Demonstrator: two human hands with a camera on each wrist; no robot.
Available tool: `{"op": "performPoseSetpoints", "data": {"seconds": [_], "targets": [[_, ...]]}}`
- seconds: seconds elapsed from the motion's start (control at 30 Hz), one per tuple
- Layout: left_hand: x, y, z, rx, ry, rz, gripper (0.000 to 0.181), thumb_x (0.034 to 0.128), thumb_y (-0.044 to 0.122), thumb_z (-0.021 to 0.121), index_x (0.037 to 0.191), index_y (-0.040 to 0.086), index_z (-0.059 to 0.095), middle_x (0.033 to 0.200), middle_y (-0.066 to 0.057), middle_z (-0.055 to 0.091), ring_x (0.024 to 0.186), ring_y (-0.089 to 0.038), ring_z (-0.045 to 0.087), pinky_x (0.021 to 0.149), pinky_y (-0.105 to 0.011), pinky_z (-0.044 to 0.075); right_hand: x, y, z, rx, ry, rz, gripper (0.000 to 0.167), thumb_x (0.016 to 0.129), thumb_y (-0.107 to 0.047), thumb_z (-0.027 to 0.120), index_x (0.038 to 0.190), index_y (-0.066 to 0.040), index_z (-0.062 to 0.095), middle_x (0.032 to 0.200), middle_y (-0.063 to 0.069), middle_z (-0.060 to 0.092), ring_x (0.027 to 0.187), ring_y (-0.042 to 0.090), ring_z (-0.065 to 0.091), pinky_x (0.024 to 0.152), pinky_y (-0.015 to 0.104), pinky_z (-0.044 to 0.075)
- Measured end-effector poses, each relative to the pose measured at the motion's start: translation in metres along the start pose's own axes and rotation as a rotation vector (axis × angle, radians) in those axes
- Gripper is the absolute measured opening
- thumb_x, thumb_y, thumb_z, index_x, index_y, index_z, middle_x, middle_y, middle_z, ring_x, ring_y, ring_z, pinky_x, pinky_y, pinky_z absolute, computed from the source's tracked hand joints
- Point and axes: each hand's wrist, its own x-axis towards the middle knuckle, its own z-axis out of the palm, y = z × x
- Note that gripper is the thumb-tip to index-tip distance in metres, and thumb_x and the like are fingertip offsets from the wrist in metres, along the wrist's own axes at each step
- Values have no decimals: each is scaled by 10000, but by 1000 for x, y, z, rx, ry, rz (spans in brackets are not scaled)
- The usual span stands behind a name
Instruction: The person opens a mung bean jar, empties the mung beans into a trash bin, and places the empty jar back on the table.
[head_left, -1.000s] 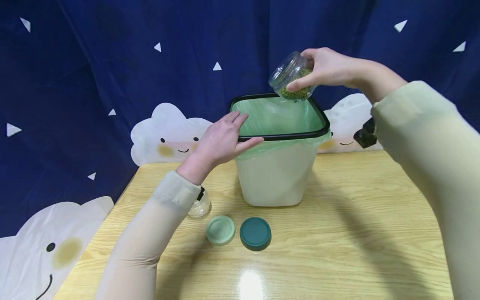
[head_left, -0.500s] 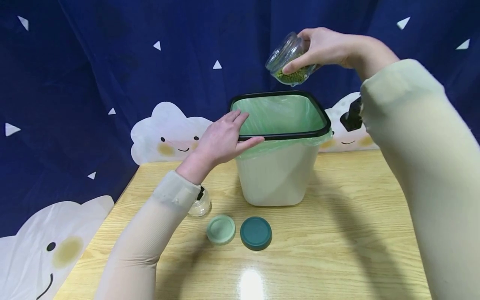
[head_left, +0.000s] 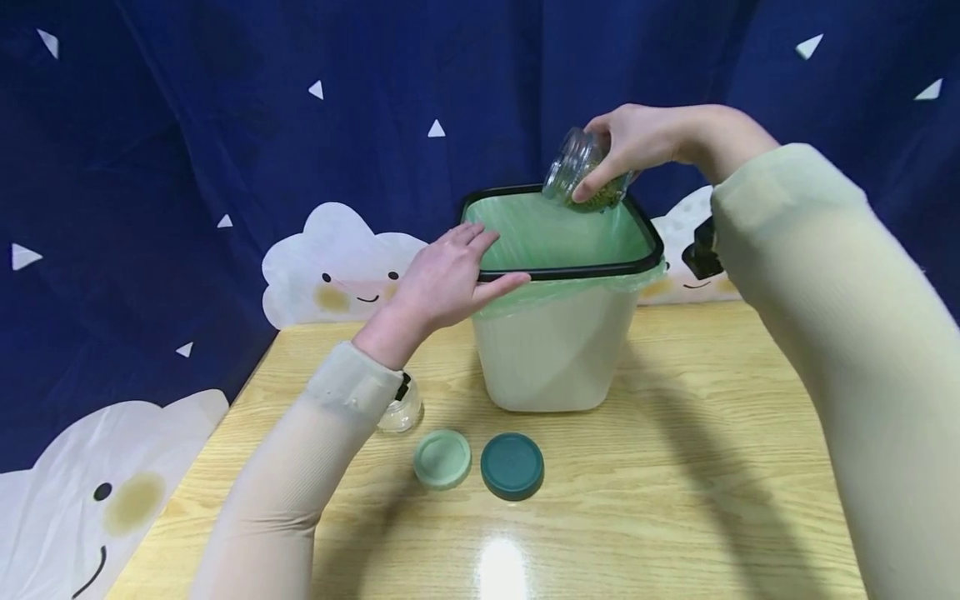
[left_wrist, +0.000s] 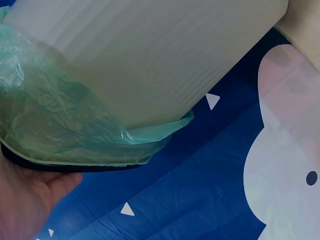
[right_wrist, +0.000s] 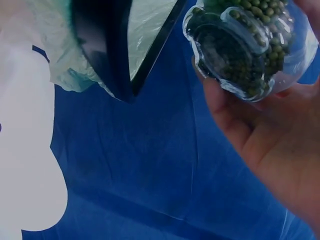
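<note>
My right hand [head_left: 651, 140] grips a clear glass jar [head_left: 562, 171] around its side, over the back right of the bin's mouth. The jar tips with its opening to the left. Small round green beans, like mung beans [right_wrist: 272, 55], lie inside it, close up in the right wrist view. My left hand [head_left: 442, 279] rests on the left side of the bin's black rim [head_left: 577, 272], fingers and thumb fairly straight. The pale bin [head_left: 555, 350] stands upright, lined with a green bag [head_left: 525, 229]. In the left wrist view, some fingers [left_wrist: 62, 185] touch the rim's edge.
A light green lid [head_left: 442, 459] and a dark teal lid [head_left: 512, 467] lie on the wooden table [head_left: 637, 500] before the bin. Another small glass jar [head_left: 401, 412] stands partly behind my left cuff. A blue curtain [head_left: 375, 50] with white clouds hangs behind.
My right hand rose with the jar, then came down again toward the bin's mouth, the jar staying tipped leftward. My left hand has stayed on the rim.
</note>
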Motion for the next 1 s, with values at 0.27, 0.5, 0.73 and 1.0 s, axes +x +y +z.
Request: {"op": "performPoseSetpoints", "data": {"seconds": [0.27,0.5,0.73,1.0], "targets": [[0,2,0,-4,-10,-7,797,911,674,461,1387,36,512,1424,-169,475,1356,-299,382,1095,-419,326,-3,-1,-5,-32,-19,25,975,799,-450,770,1465,47,259,1316,223,445,1121,331,471,943,487,460],[-2,1,0,-11,-4,-4,790,909,664,479,1380,30,518,1420,-171,480,1351,-303,388,1092,-424,330,-8,-4,-20,-61,59,23,1040,816,-461,750,1504,57,167,1365,270,387,1167,394,420,971,539,423],[-2,0,0,-8,2,-3,789,911,661,481,1376,26,521,1415,-173,483,1344,-304,398,1085,-426,341,-7,-6,-19,-77,7,39,1100,802,-444,773,1513,63,104,1387,287,359,1193,399,409,1013,544,394],[0,0,0,-7,0,-3,794,910,663,479,1379,23,518,1418,-173,480,1345,-302,396,1084,-429,341,-5,-7,-16,-104,16,28,1063,797,-423,783,1506,58,154,1361,274,394,1173,383,421,1006,539,402]]}}
